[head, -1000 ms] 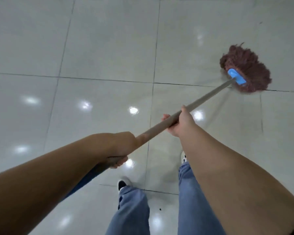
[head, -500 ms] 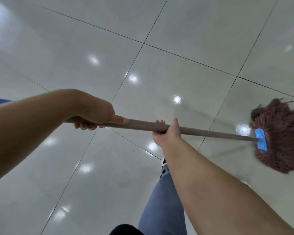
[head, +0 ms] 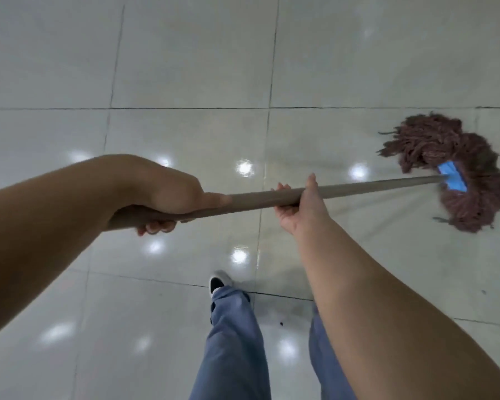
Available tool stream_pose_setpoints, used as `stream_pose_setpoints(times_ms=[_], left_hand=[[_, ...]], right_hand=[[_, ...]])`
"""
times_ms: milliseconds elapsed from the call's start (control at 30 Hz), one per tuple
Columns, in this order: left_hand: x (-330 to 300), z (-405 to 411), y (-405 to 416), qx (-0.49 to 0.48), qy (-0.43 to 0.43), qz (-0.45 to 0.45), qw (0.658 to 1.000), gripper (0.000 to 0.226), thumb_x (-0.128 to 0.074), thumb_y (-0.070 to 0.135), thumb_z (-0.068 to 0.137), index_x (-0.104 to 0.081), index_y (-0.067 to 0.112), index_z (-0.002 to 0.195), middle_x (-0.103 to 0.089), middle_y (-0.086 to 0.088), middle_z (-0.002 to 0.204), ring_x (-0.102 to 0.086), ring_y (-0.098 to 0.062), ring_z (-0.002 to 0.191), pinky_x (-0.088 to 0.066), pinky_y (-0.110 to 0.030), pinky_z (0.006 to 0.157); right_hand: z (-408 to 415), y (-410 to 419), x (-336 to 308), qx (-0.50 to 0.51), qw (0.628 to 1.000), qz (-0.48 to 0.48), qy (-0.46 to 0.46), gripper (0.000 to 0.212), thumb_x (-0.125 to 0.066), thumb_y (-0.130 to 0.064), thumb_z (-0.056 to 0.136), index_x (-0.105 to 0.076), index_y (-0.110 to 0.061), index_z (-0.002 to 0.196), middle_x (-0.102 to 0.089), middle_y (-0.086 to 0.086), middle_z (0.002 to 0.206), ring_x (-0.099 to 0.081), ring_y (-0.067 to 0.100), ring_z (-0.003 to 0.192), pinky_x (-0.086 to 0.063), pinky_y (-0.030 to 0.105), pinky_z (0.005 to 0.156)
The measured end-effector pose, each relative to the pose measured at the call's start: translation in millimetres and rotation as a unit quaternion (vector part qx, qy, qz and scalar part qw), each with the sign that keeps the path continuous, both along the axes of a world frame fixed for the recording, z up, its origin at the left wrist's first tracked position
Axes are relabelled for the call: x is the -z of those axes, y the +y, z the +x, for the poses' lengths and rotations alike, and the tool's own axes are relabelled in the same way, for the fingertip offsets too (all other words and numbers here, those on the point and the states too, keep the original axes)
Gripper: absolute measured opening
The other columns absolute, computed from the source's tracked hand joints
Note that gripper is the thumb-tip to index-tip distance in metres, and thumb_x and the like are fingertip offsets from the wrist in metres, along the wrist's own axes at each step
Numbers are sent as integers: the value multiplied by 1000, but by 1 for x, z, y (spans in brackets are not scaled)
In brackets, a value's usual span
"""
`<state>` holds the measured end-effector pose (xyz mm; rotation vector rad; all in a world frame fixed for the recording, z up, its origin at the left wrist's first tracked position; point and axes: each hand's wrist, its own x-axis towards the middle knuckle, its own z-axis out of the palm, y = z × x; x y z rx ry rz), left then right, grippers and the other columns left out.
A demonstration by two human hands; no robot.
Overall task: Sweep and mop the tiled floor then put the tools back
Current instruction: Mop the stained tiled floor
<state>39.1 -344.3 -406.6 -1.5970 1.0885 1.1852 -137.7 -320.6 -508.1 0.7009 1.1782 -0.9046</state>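
Observation:
I hold a mop with both hands over the glossy pale tiled floor (head: 185, 67). Its grey-brown handle (head: 373, 186) runs from left of centre out to the right. The reddish-brown string mop head (head: 451, 148) with a blue clamp (head: 452, 176) lies spread on the tiles at the right. My left hand (head: 162, 194) is wrapped around the near end of the handle. My right hand (head: 300, 206) grips the handle from below, further along toward the head.
Dark grout lines cross the floor and ceiling lights reflect as bright spots. My legs in blue jeans (head: 234, 342) and a black-and-white shoe (head: 218, 281) stand at the bottom centre. A small dark speck (head: 281, 323) lies on the tile by my feet.
The view has swung back to face the tiles squarely. The mop head has shifted up and spread out on the right. Both hands keep the same grip on the handle.

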Motion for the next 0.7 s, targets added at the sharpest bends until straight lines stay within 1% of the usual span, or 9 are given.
stream_pose_setpoints(times_ms=[100, 167, 300, 333, 400, 467, 533, 600, 700], left_hand=[[15, -133, -17, 45, 47, -15, 998, 69, -39, 75, 79, -52, 7, 79, -53, -2, 34, -48, -16, 26, -46, -24, 35], [26, -226, -19, 40, 94, -38, 994, 59, -37, 65, 87, -43, 7, 77, -46, -4, 30, -38, -15, 19, -42, -20, 32], [48, -358, -10, 67, 162, -61, 983, 51, -34, 61, 91, -34, 14, 72, -45, -6, 54, -34, -12, 19, -39, -13, 36], [51, -378, -7, 68, 168, -55, 982, 51, -34, 62, 90, -34, 15, 72, -45, -6, 51, -33, -12, 18, -39, -13, 35], [54, -400, 3, 50, 156, -36, 986, 52, -35, 64, 88, -35, 15, 72, -43, -2, 33, -30, -11, 15, -39, -16, 31], [55, -400, 22, 27, 127, -23, 991, 55, -36, 67, 85, -35, 14, 70, -36, 1, 23, -28, -11, 14, -38, -16, 31], [60, -383, 47, -3, 112, -8, 994, 56, -36, 68, 85, -35, 14, 69, -36, 2, 23, -28, -12, 14, -38, -14, 33], [60, -353, 74, -23, 116, -6, 993, 55, -35, 61, 89, -37, 10, 70, -37, 1, 23, -28, -12, 14, -38, -14, 33], [53, -299, 101, -44, 131, -13, 990, 51, -34, 52, 94, -38, 7, 71, -39, -1, 27, -30, -11, 18, -34, -10, 36]], right_hand=[[-129, -13, 16, 33, 997, -3, 75, 39, -50, -42, 94, -46, -3, 89, -54, 10, 75, -60, 18, 34, -51, 27, 34], [-211, -15, 23, 67, 991, -8, 116, 33, -45, -38, 98, -45, -7, 108, -58, 13, 80, -61, 21, 50, -54, 28, 43], [-333, -4, 28, 121, 978, 0, 172, 32, -41, -26, 101, -44, -9, 129, -61, 14, 117, -64, 25, 97, -51, 33, 73], [-351, 3, 28, 127, 975, -1, 180, 34, -41, -24, 101, -44, -8, 131, -59, 14, 124, -62, 24, 108, -50, 33, 75], [-369, 17, 28, 134, 971, -4, 196, 35, -44, -21, 100, -45, -6, 132, -60, 13, 123, -59, 24, 115, -50, 34, 77], [-368, 35, 28, 140, 968, 0, 206, 35, -46, -20, 100, -45, -5, 131, -62, 13, 113, -60, 25, 113, -50, 34, 77], [-348, 56, 30, 132, 970, 7, 204, 33, -46, -22, 99, -46, -6, 128, -62, 16, 111, -65, 25, 95, -51, 32, 75], [-313, 78, 30, 120, 973, 17, 195, 28, -46, -29, 99, -45, -7, 115, -63, 17, 88, -61, 22, 67, -50, 32, 69], [-248, 103, 23, 118, 977, 29, 177, 35, -46, -37, 98, -44, -3, 107, -59, 16, 68, -57, 19, 58, -48, 30, 55]])
